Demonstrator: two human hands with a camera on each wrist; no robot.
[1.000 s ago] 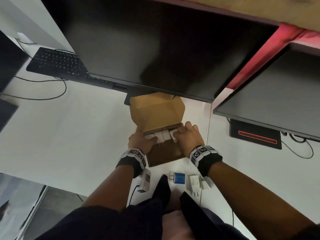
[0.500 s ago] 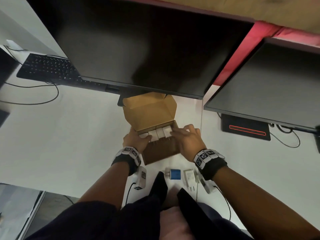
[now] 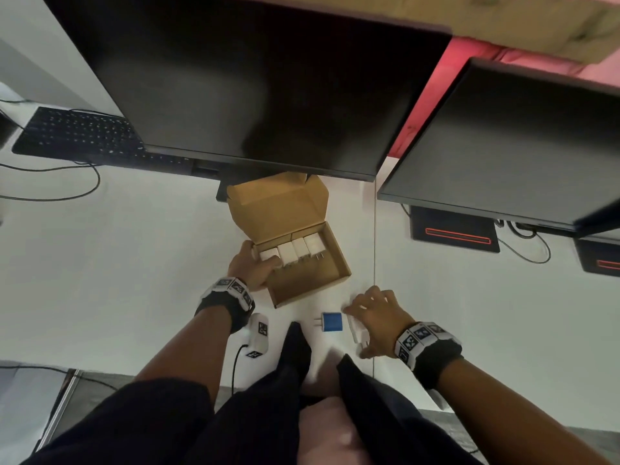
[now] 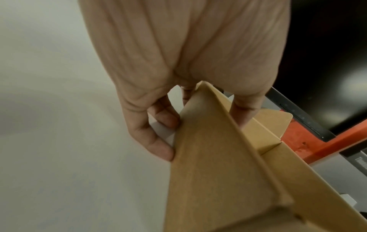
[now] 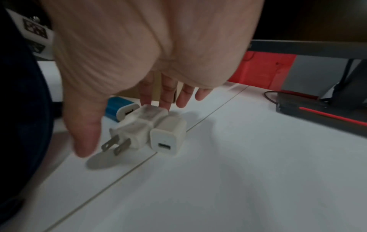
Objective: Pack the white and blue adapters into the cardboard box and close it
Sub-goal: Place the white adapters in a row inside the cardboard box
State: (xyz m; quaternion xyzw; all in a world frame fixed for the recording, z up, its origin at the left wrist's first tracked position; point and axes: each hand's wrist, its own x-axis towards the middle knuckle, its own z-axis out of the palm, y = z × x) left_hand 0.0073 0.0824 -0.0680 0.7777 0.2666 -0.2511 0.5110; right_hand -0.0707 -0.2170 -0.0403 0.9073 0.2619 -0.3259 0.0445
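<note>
Two white adapters (image 5: 151, 130) under spread, relaxed right hand (image 3: 375, 322), fingertips (image 5: 165, 100) touching one; blue adapter (image 3: 332, 322) beside. Left hand (image 3: 253, 266) grips cardboard box (image 3: 312, 280) wall.

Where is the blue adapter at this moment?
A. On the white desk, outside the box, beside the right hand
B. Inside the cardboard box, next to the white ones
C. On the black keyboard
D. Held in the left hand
A: the blue adapter lies on the desk in front of the cardboard box, next to the right hand; the box holds only white adapters.
</note>
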